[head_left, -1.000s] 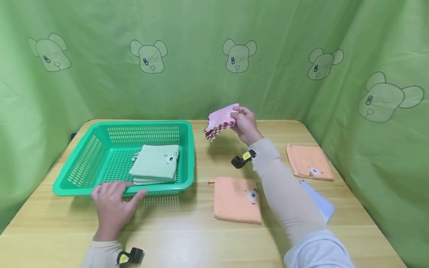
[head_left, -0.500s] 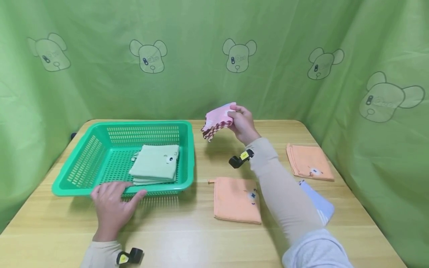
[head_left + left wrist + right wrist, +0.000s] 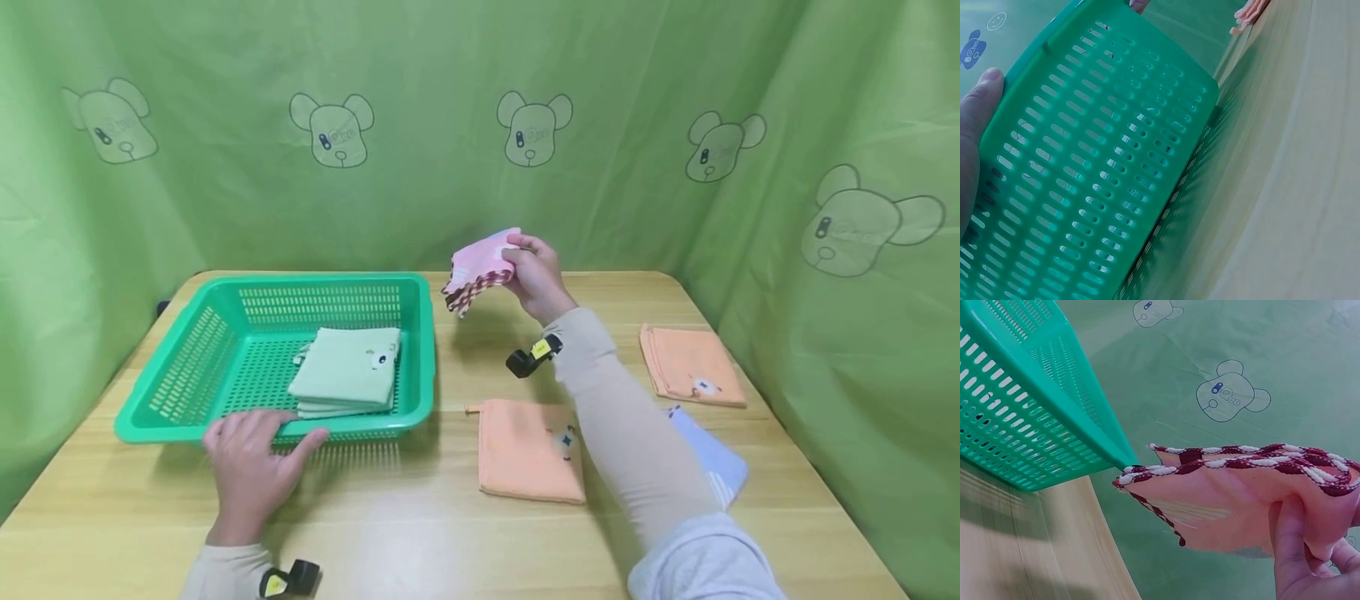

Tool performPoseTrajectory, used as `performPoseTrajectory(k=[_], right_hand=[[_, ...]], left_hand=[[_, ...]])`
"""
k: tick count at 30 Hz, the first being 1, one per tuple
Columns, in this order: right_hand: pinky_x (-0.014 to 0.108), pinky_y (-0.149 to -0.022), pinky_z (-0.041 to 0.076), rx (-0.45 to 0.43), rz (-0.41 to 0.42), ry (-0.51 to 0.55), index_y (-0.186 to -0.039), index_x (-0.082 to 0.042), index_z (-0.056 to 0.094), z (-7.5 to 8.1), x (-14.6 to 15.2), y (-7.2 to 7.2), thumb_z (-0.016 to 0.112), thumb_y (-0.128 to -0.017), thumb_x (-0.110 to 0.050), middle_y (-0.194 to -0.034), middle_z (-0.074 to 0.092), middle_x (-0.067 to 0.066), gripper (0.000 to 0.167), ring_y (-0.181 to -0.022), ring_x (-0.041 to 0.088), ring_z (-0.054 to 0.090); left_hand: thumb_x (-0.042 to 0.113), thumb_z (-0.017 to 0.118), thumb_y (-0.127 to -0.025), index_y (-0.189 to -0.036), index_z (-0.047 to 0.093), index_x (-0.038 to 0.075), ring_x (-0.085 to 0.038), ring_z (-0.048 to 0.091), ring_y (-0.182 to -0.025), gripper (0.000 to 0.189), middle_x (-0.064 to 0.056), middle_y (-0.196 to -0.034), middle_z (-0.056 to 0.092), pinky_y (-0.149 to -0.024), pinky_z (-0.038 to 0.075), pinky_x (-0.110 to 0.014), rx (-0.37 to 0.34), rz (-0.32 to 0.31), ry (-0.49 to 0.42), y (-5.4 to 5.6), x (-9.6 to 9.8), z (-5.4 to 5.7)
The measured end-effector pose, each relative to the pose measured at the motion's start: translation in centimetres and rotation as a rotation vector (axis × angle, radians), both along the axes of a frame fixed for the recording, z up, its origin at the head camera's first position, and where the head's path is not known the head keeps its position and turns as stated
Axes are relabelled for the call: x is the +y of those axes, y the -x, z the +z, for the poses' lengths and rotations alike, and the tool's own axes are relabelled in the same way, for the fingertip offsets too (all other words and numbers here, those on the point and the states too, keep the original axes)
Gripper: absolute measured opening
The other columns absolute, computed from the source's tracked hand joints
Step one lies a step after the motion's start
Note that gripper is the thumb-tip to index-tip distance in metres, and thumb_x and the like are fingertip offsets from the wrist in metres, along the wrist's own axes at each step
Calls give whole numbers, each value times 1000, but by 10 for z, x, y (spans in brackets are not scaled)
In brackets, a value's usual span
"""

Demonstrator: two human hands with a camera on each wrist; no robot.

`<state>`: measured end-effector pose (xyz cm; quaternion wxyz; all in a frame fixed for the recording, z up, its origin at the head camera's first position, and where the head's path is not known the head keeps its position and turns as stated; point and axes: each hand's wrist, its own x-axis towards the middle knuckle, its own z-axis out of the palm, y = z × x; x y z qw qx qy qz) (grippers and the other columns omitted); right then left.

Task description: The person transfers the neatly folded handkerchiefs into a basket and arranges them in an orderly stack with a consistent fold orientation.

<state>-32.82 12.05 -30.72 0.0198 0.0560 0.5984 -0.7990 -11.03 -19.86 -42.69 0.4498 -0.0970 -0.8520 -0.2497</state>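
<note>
pinching the pink cloth [image 3: 478, 260] by 1 end above the desk [image 3: 405, 533], beside the basket [image 3: 426, 358], my right hand [image 3: 538, 277] seems to hold its folds together; my left hand [image 3: 251, 467] grips the near rim [image 3: 360, 426], probably for steadiness.

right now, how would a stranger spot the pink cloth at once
On the table, find the green basket. To its right, the right hand pinches the pink cloth in the air. Unlike the orange cloths and blue cloth on the table, it is held up, with dark red and white trim.
</note>
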Motion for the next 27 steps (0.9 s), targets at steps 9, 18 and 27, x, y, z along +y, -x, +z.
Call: performPoseTrajectory(k=[9,18,27], right_hand=[[21,-62,52,9,-8,14,-121,-1,52,-1,-6,-1,55,-93,5,-105,55,10,29,-68,13,58],[22,-62,52,22,17,37,-121,-1,53,-2,-16,-4,56,-92,6,-104,54,10,30,-69,14,58],[22,-62,52,17,26,31,-114,-3,54,-4,-25,-7,56,-93,5,-103,55,10,23,-71,14,58]], left_hand=[[79,45,-83,-80,67,2,-38,54,-74,79,-16,-79,67,-81,26,-58,4,2,5,0,0,-1],[79,44,-83,-80,67,3,-38,54,-75,80,-16,-80,68,-81,25,-59,2,-3,2,1,-1,0],[79,44,-83,-81,67,3,-39,55,-76,80,-17,-80,68,-81,26,-59,-5,-4,-1,0,0,0]])
